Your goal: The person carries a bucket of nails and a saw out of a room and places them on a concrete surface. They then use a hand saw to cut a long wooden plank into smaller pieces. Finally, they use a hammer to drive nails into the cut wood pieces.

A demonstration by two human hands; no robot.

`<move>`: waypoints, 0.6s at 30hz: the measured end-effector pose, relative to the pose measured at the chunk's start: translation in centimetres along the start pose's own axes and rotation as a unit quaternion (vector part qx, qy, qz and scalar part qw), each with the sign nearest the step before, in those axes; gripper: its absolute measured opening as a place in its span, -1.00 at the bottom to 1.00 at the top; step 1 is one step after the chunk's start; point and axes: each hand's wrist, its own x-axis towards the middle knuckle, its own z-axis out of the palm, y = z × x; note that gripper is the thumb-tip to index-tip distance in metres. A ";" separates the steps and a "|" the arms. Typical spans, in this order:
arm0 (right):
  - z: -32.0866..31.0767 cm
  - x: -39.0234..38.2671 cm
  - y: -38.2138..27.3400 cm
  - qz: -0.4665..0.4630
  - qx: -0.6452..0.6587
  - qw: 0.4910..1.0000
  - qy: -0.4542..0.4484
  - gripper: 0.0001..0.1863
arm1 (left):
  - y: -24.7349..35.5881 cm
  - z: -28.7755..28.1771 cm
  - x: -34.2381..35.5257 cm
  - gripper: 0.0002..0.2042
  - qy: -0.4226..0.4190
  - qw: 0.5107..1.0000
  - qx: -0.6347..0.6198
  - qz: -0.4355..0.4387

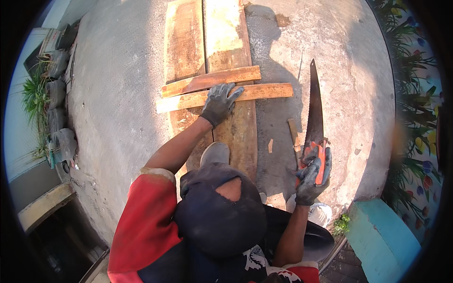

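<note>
My left hand [219, 103], in a grey glove with a dark cuff, lies with fingers spread over the nearer wooden strip [269, 91]. Its fingertips reach toward a second, farther strip [188, 85]. Both strips rest crosswise on two long wooden planks [226, 47] laid side by side on the ground. To the right, my gloved right hand [312, 179] is closed round the orange handle of a handsaw [315, 108]. The saw's dark blade points away from me, off the wood, with its toothed edge on the left.
My bent knee [230, 188] in torn dark trousers covers the near planks, and a grey shoe [216, 153] is on them. A narrow offcut [294, 134] and a wood chip [270, 145] lie near the saw. Potted plants [35, 94] line the left; a turquoise block [382, 231] stands lower right.
</note>
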 end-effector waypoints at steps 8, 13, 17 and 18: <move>-1.6 -0.1 2.1 -0.031 0.003 0.999 -0.020 -0.37 | 1.1 0.8 1.1 -0.45 -0.004 1.000 0.000 -0.001; -1.1 0.0 1.5 -0.068 -0.108 0.991 -0.028 -0.37 | 1.1 1.8 1.0 -0.46 0.012 1.000 -0.005 -0.010; 0.3 0.0 0.6 -0.106 -0.091 0.990 -0.003 -0.42 | 1.7 2.4 2.1 -0.46 0.015 1.000 0.002 -0.003; 0.0 -0.1 0.7 -0.072 -0.088 0.993 -0.003 -0.43 | 1.8 2.5 2.4 -0.46 0.016 1.000 0.007 -0.001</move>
